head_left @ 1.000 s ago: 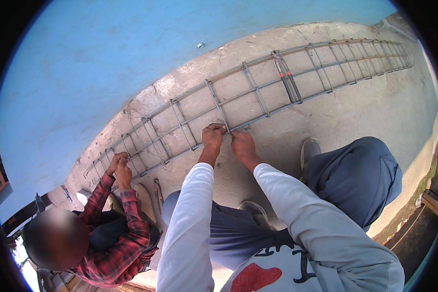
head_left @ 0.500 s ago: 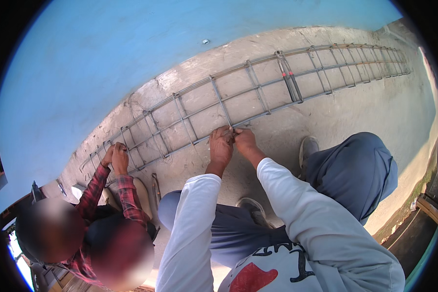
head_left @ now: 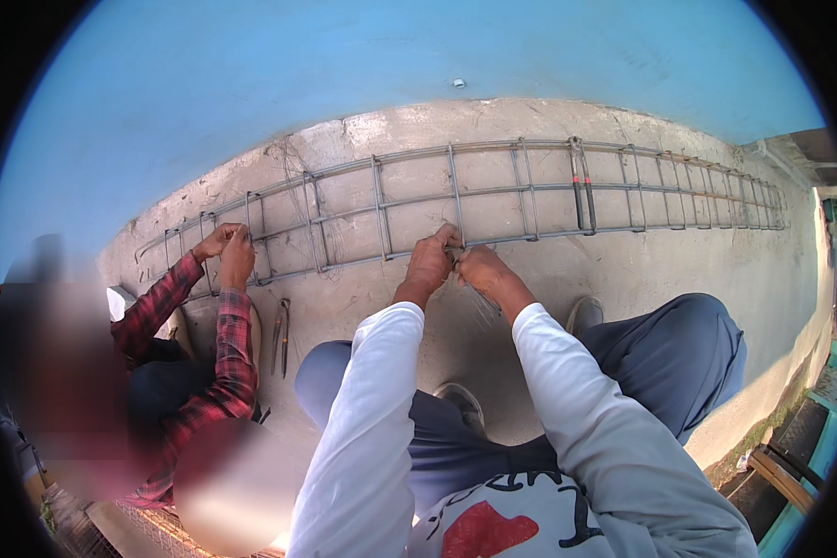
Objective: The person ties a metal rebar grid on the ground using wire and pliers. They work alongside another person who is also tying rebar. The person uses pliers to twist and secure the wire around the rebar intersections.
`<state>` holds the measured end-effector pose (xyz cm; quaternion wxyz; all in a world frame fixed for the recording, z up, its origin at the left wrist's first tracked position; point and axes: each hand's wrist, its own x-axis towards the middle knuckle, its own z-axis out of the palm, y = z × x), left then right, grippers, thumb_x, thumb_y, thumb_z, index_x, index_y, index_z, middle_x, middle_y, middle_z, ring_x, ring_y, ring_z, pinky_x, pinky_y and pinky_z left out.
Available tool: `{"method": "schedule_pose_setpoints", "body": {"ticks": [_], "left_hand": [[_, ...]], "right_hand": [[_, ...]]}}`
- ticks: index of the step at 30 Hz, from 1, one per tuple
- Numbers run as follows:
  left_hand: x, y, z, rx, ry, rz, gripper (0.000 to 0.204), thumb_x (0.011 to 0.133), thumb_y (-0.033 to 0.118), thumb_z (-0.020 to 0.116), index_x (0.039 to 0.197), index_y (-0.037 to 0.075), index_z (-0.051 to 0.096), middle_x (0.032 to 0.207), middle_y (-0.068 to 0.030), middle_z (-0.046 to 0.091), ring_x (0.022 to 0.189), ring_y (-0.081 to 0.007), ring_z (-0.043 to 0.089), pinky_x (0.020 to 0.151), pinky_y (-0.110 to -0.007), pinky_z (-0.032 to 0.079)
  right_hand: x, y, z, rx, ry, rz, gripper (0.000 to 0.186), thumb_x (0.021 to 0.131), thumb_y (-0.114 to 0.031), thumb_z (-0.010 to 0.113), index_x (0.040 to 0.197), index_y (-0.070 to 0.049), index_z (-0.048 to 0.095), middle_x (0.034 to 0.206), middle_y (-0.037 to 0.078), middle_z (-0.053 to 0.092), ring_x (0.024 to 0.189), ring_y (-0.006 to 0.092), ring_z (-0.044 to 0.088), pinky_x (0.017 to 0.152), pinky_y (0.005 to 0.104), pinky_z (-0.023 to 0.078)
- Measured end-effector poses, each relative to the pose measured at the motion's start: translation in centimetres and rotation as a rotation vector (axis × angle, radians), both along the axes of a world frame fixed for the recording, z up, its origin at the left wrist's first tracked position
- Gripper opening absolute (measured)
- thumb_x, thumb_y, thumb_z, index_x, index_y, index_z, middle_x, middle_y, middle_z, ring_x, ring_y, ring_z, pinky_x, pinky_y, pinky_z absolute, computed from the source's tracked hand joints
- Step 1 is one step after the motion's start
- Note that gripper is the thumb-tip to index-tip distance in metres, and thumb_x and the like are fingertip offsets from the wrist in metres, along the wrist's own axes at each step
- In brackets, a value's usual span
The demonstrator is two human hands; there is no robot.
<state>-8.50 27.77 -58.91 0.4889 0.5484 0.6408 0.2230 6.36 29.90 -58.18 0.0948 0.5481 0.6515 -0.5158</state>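
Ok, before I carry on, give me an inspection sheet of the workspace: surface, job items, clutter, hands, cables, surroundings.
Surface: bare grey concrete floor, scuffed.
Job items: long steel rebar cage with cross ties, running along the blue wall; thin wire strands just below the right hand.
Clutter: red-and-black-handled pincers lying across the cage; second pincers on the floor, left.
Hands: left hand and right hand close together at the cage's near long bar; exact grip too small to tell.
Cables: nothing seen.
Surroundings: co-worker's red plaid sleeve at left, that person's hands at the cage's left end.
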Motion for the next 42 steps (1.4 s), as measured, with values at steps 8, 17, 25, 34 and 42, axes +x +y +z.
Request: {"method": "schedule_pose_setpoints", "body": {"ticks": [8, 17, 25, 34, 42], "left_hand": [[0.6, 0.3, 0.3, 0.126, 0.257, -0.086, 0.034, 0.084, 0.008, 0.077, 0.11, 0.011, 0.054, 0.106, -0.0153, 0.07, 0.102, -0.0386, 0.065, 0.088, -0.048, 0.051], [0.7, -0.1, 0.4, 0.179, 0.317, -0.074, 0.03, 0.084, 0.013, 0.078, 0.104, 0.01, 0.056, 0.099, -0.0158, 0.069, 0.097, -0.0397, 0.064, 0.085, -0.051, 0.05], [1.2, 0.5, 0.8, 0.147, 0.309, -0.116, 0.027, 0.085, 0.008, 0.074, 0.108, 0.01, 0.059, 0.101, -0.0132, 0.072, 0.101, -0.0342, 0.066, 0.092, -0.046, 0.048], [-1.1, 4.6, 3.1, -0.007, 0.351, -0.343, 0.035, 0.085, 0.003, 0.068, 0.12, 0.008, 0.066, 0.119, -0.0154, 0.072, 0.108, -0.0335, 0.069, 0.093, -0.043, 0.055], [-2.0, 7.1, 11.5, 0.051, 0.116, 0.266, 0.028, 0.093, 0.019, 0.067, 0.114, 0.001, 0.071, 0.106, -0.0182, 0.075, 0.1, -0.0299, 0.072, 0.089, -0.037, 0.054]], "right_hand": [[1.9, 3.7, 2.7, -0.341, 0.155, -0.43, 0.019, 0.096, -0.021, 0.063, 0.089, -0.005, 0.07, 0.069, 0.002, 0.059, 0.057, 0.0143, 0.051, 0.052, 0.033, 0.039], [5.1, 0.8, -1.3, -0.649, 0.335, -0.859, 0.017, 0.104, -0.024, 0.056, 0.102, -0.008, 0.063, 0.07, 0.001, 0.056, 0.055, 0.0127, 0.048, 0.047, 0.0304, 0.037], [3.8, -3.5, -3.1, -0.779, 0.487, -0.811, 0.02, 0.1, -0.023, 0.061, 0.113, -0.008, 0.064, 0.083, 0.006, 0.063, 0.063, 0.0179, 0.058, 0.052, 0.032, 0.048], [12.5, 10.7, 1.3, 0.692, -0.389, -0.742, 0.039, 0.091, -0.026, 0.073, 0.125, -0.012, 0.061, 0.115, 0.023, 0.065, 0.113, 0.0406, 0.064, 0.091, 0.0559, 0.052], [19.1, 12.7, 0.5, 0.439, -0.685, -0.419, 0.063, 0.094, -0.021, 0.067, 0.146, -0.018, 0.032, 0.139, 0.022, 0.051, 0.13, 0.0427, 0.052, 0.106, 0.0567, 0.044]]}}
